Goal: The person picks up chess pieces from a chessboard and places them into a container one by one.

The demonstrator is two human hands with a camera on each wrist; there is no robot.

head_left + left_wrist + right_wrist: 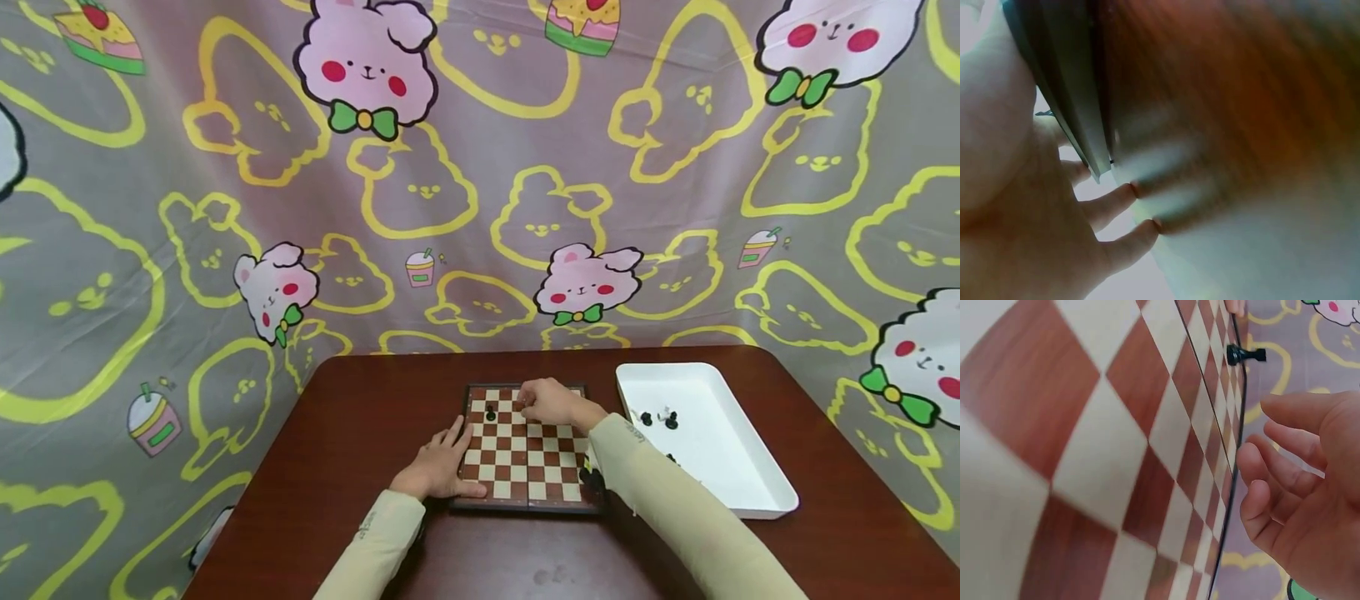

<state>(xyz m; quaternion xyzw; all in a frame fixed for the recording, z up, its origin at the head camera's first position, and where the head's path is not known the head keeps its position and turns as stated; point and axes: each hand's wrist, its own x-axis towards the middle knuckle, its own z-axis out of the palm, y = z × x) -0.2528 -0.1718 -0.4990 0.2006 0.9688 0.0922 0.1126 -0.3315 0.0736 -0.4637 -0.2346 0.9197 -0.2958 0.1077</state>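
Note:
A brown-and-cream chessboard (510, 457) with a dark rim lies flat on the table. One black chess piece (491, 412), rook-like (1244, 355) in the right wrist view, stands upright near its far left corner. My left hand (438, 462) rests at the left edge, thumb on the near left corner, fingers spread; the left wrist view shows fingertips (1147, 228) touching the table beside the board's dark side (1066, 75). Over the far half hovers my right hand (551, 402), to the right of the rook. Its fingers (1254, 459) bend loosely, with nothing visible between them.
To the right of the board sits a white tray (720, 433) holding several black and white pieces (670, 420). Dark pieces (591, 479) lie by the board's near right corner, partly behind my right sleeve. A patterned curtain (480, 208) hangs behind the brown table (360, 400).

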